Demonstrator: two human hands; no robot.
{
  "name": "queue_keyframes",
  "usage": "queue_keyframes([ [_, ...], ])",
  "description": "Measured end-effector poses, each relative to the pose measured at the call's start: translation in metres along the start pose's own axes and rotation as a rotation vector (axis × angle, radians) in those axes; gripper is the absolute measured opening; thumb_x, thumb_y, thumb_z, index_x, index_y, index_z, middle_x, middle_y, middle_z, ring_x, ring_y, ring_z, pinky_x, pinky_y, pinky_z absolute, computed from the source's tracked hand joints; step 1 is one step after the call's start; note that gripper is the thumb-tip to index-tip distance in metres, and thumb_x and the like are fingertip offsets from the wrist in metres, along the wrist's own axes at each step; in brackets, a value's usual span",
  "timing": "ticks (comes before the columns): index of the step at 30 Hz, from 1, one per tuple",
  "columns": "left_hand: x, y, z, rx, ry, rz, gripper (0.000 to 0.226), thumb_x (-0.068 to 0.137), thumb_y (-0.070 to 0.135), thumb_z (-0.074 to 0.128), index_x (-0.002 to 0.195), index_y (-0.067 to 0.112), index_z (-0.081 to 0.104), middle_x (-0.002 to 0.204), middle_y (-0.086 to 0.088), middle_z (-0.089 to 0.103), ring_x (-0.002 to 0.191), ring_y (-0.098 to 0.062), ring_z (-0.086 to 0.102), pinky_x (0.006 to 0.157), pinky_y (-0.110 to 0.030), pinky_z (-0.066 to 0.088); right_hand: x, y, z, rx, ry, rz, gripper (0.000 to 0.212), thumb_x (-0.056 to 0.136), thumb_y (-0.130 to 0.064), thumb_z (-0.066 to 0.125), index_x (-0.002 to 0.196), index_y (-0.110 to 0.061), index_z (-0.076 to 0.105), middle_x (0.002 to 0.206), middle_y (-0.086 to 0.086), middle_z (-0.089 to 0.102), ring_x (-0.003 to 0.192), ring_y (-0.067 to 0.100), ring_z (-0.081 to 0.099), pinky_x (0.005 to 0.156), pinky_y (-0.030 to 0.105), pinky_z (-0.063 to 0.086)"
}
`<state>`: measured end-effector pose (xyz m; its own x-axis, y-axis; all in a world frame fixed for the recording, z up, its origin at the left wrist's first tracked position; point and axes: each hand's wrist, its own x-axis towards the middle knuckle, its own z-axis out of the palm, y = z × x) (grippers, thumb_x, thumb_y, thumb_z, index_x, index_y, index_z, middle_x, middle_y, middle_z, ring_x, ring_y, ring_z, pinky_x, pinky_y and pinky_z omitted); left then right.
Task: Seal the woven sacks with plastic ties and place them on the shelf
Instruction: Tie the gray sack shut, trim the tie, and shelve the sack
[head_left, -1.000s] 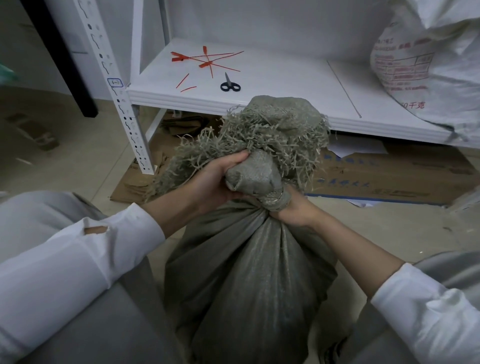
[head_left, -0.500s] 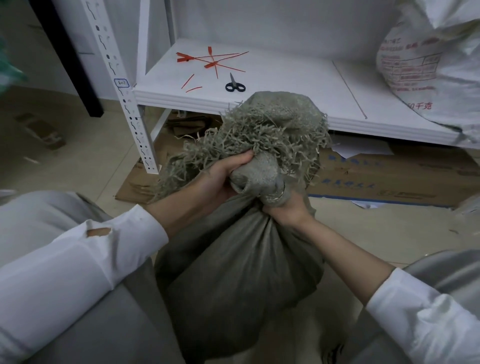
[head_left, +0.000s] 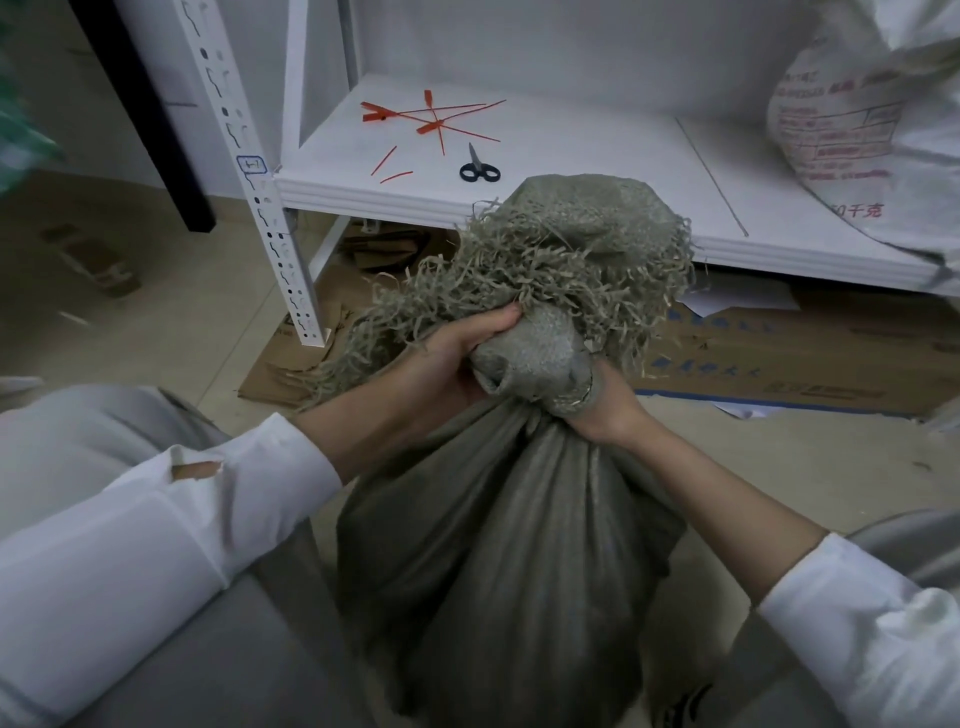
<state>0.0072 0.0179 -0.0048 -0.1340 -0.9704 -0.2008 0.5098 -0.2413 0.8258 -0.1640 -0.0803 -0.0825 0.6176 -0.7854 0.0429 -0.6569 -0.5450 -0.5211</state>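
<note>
A grey-green woven sack (head_left: 498, 561) stands on the floor between my knees, its frayed mouth bunched into a neck. My left hand (head_left: 441, 358) grips the gathered neck from the left, thumb on top. My right hand (head_left: 605, 410) grips the neck just below from the right, fingers hidden under the fabric. Several red plastic ties (head_left: 426, 117) lie on the white shelf (head_left: 571, 156) behind the sack. No tie is visible on the neck.
Black scissors (head_left: 478, 169) lie on the shelf near the ties. A white printed sack (head_left: 872, 124) sits on the shelf's right end. Flattened cardboard (head_left: 800, 358) lies under the shelf. A perforated white upright (head_left: 260, 208) stands at the left.
The sack was lifted and tilted half a second ago, and now hangs straighter again. Both hands keep their hold on the neck in nearly the same place.
</note>
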Motion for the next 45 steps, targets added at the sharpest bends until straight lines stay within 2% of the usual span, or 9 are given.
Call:
queue_keyframes([
  [5, 0.002, -0.003, 0.002, -0.025, 0.005, -0.029, 0.031, 0.078, 0.029, 0.056, 0.096, 0.012, 0.074, 0.104, -0.005, 0.072, 0.095, -0.014, 0.069, 0.087, -0.026, 0.055, 0.005, 0.006, -0.018, -0.005, -0.001, 0.041, 0.01, 0.085, 0.003, 0.064, 0.092, 0.009, 0.069, 0.095, 0.023, 0.068, 0.09, 0.023, 0.06, 0.074, 0.026, 0.035],
  [14, 0.007, -0.02, 0.003, -0.056, 0.018, -0.083, 0.036, 0.081, 0.028, 0.055, 0.11, 0.009, 0.065, 0.109, -0.004, 0.072, 0.101, -0.013, 0.068, 0.087, -0.023, 0.055, -0.004, 0.016, 0.001, 0.044, -0.114, 0.072, 0.016, 0.088, -0.002, 0.065, 0.1, 0.008, 0.068, 0.105, 0.023, 0.067, 0.103, 0.036, 0.063, 0.078, 0.022, 0.04],
  [20, 0.017, -0.03, -0.008, -0.048, 0.215, -0.1, 0.027, 0.096, 0.031, 0.051, 0.112, 0.015, 0.065, 0.114, -0.003, 0.071, 0.103, -0.015, 0.068, 0.085, -0.032, 0.056, -0.009, 0.021, -0.009, 0.071, -0.369, 0.153, 0.084, 0.068, -0.025, 0.087, 0.139, -0.014, 0.045, 0.135, -0.002, 0.052, 0.127, 0.016, 0.046, 0.106, 0.024, 0.034],
  [24, 0.022, -0.038, -0.014, -0.005, 0.267, -0.122, 0.028, 0.094, 0.032, 0.055, 0.111, 0.013, 0.067, 0.104, -0.002, 0.074, 0.089, -0.014, 0.072, 0.069, -0.027, 0.058, -0.006, 0.012, -0.027, 0.303, -0.468, 0.253, 0.099, 0.062, -0.031, 0.09, 0.144, -0.017, 0.037, 0.138, -0.011, 0.047, 0.129, 0.007, 0.043, 0.108, 0.027, 0.038],
  [28, 0.03, -0.039, -0.018, 0.141, 0.256, -0.131, 0.05, 0.082, 0.038, 0.066, 0.124, 0.01, 0.063, 0.12, -0.006, 0.068, 0.113, -0.023, 0.063, 0.102, -0.04, 0.047, -0.01, 0.006, -0.039, 0.724, -0.452, 0.295, 0.09, 0.073, -0.006, 0.081, 0.148, -0.009, 0.031, 0.141, 0.002, 0.049, 0.127, 0.013, 0.049, 0.101, 0.026, 0.045],
  [32, 0.037, -0.036, -0.014, 0.328, 0.15, -0.259, 0.031, 0.09, 0.024, 0.057, 0.11, 0.005, 0.068, 0.104, -0.009, 0.072, 0.094, -0.021, 0.068, 0.08, -0.029, 0.052, -0.01, -0.001, -0.044, 0.85, -0.294, 0.27, 0.075, 0.056, -0.012, 0.088, 0.125, -0.009, 0.059, 0.122, 0.006, 0.067, 0.114, 0.019, 0.063, 0.105, 0.042, 0.045],
  [38, 0.045, -0.012, -0.017, 0.645, 0.026, -0.303, 0.038, 0.093, 0.009, 0.049, 0.066, 0.015, 0.075, 0.072, 0.006, 0.074, 0.067, -0.005, 0.069, 0.07, -0.017, 0.052, -0.015, -0.018, -0.044, 0.683, -0.182, 0.314, 0.066, 0.059, -0.019, 0.09, 0.12, -0.014, 0.064, 0.12, -0.009, 0.065, 0.112, 0.007, 0.06, 0.101, 0.021, 0.046],
  [41, 0.047, -0.01, -0.015, 0.692, -0.03, -0.3, 0.027, 0.093, 0.004, 0.048, 0.081, 0.013, 0.07, 0.076, 0.012, 0.074, 0.074, -0.002, 0.068, 0.073, -0.013, 0.052, -0.022, -0.033, -0.056, 0.544, -0.167, 0.295, 0.053, 0.074, -0.018, 0.082, 0.118, -0.026, 0.055, 0.107, -0.021, 0.051, 0.106, -0.002, 0.048, 0.077, -0.006, 0.034],
  [45, 0.058, -0.018, -0.019, 0.698, 0.12, -0.249, 0.028, 0.097, 0.003, 0.04, 0.078, 0.012, 0.059, 0.073, 0.003, 0.065, 0.072, -0.01, 0.057, 0.066, -0.017, 0.048, -0.024, -0.037, -0.053, 0.291, -0.234, 0.353, 0.045, 0.095, -0.025, 0.058, 0.137, -0.01, 0.047, 0.137, -0.002, 0.047, 0.127, 0.009, 0.043, 0.095, 0.01, 0.029],
])
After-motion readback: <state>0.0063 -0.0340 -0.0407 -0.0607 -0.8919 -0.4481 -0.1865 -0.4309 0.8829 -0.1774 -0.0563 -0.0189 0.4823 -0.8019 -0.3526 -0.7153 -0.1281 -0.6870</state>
